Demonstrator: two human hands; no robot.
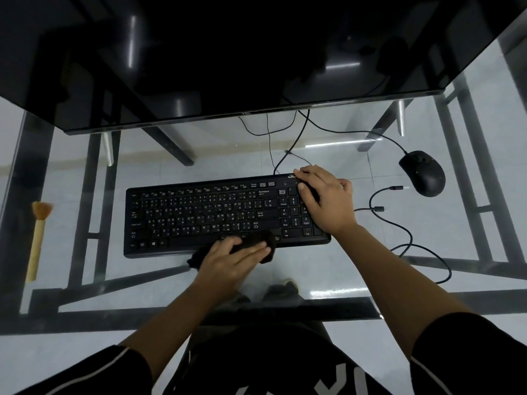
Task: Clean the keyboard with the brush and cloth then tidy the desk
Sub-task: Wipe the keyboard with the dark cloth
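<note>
Glass tabletop (159, 283), dark frame under it; floor tiles show through.
Monitor (228, 52) along the far edge, screen dark.
Keyboard (199, 215), black, flat near the middle of the tabletop, long side parallel to the near edge.
Right hand (322, 195) palm-down on the keyboard's far right corner, covering part of the number pad; grip open, fingers lying over the corner, holding nothing.
Left hand (231, 260) at the keyboard's near edge, just right of centre; grip open, fingers laid nearly straight across the cloth, pressing it onto the bottom key row.
Mouse (423, 172), black, toward the far right of the tabletop, well apart from the keyboard.
Brush (38, 238) lying by the left edge, pale handle toward the near edge, bristles pointing away; nothing touches it.
Cloth (256, 240), dark, bunched under the left hand; ends stick out on both sides, one hanging past the keyboard's near edge.
Cables (405, 232), loose, looping right of the keyboard.
</note>
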